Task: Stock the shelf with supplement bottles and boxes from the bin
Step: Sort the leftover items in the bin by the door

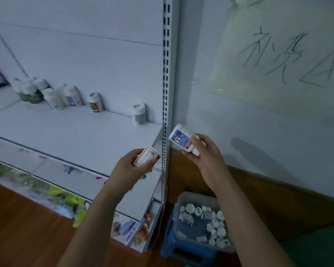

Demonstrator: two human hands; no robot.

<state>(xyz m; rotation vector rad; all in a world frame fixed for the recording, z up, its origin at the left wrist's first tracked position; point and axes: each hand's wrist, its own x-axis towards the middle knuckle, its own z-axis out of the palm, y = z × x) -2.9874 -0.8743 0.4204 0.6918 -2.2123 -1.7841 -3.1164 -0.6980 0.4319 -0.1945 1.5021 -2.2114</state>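
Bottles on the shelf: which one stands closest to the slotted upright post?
The lone white bottle at the row's right end, by the back panel. The others stand farther left; the orange-labelled bottle is next.

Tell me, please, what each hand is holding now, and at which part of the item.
The left hand grips an orange-edged bottle around its lower body. The right hand grips a blue-labelled white bottle around one end; which end cannot be told.

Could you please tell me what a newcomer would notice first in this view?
Two raised hands: the right hand grips a white bottle with a blue label, the left hand a white bottle with an orange-edged label, at the white shelf's right end. Below right, a clear plastic bin holds more bottles.
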